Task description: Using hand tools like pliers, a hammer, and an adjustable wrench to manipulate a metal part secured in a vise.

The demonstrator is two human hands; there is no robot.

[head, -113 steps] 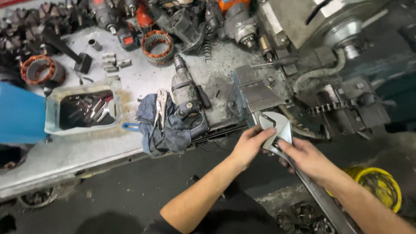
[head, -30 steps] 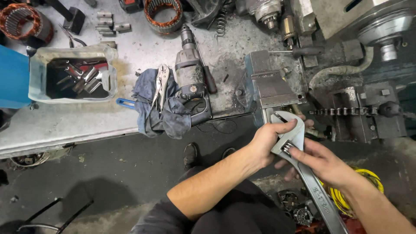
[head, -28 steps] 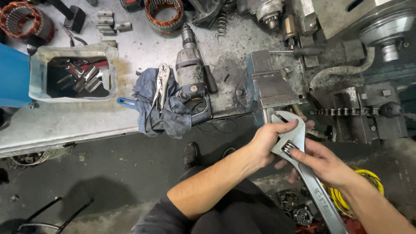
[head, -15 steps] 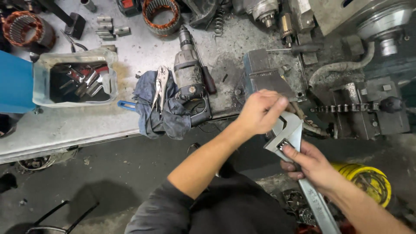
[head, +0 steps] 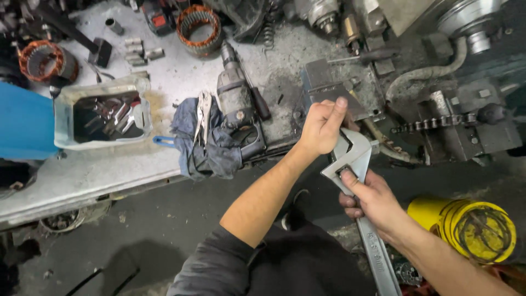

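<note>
Right hand [head: 368,200]: closed around the large adjustable wrench [head: 356,164], thumb at its adjuster
Left hand [head: 322,125]: loosely curled at the wrench head, holding nothing
Counter [head: 181,82]: drill [head: 236,104] on blue rag [head: 211,153]

Workshop: greasy bench [head: 98,175], drill [head: 236,101].

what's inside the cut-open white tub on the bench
The white tub holds a loose pile of metal tools, wrenches and sockets by the look. Its dark bottom, and anything under the pile, can't be seen.

Dim, even overhead light; sharp centre, dark corners, slight wide-angle bending.
</note>
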